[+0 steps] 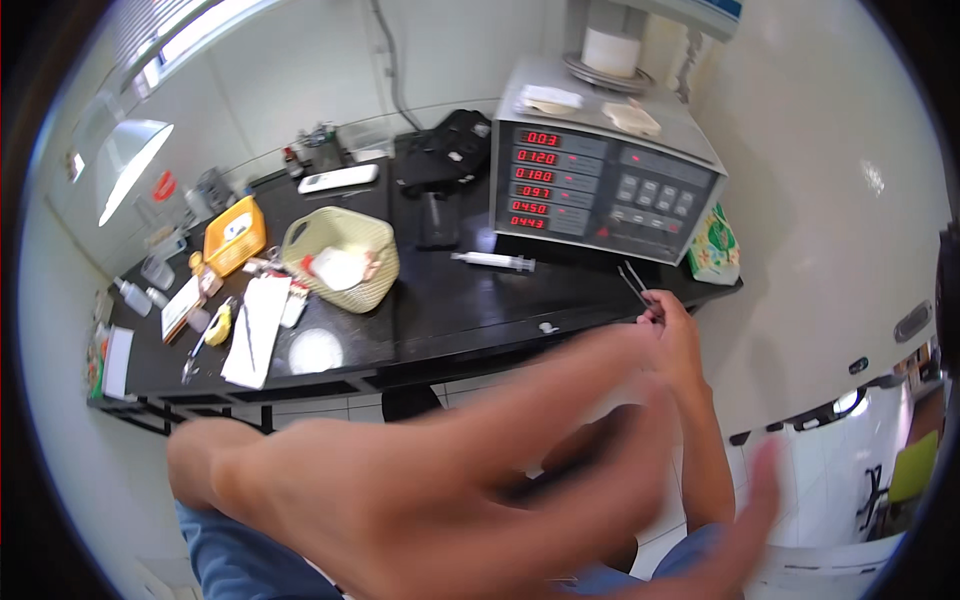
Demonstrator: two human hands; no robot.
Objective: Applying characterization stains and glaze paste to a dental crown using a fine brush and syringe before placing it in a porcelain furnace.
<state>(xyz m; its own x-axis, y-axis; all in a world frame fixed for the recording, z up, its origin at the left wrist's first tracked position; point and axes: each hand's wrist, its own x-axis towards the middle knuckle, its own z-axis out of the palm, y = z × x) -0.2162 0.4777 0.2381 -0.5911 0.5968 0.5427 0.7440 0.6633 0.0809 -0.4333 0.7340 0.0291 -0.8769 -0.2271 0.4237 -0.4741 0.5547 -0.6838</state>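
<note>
My left hand [400, 490] is raised close to the camera, large and blurred, its fingers stretched out and apart with nothing visible in them. Past its fingertips, at the front edge of the black bench [440, 335], my right hand [670, 325] is closed on a pair of thin metal tweezers [632, 283]. The tweezers' tips point up and away, just below the grey instrument [600, 185] with red digit displays. A white syringe [495, 261] lies on the bench left of the tweezers. Near the front edge is a small white piece [548, 328].
A pale woven basket [345, 285] and an orange basket [235, 235] stand on the left. White paper [257, 330], a white remote control [338, 178] and a black bag [445, 150] lie about. A green-and-white packet [715, 250] sits beside the instrument. A lamp [132, 160] hangs far left.
</note>
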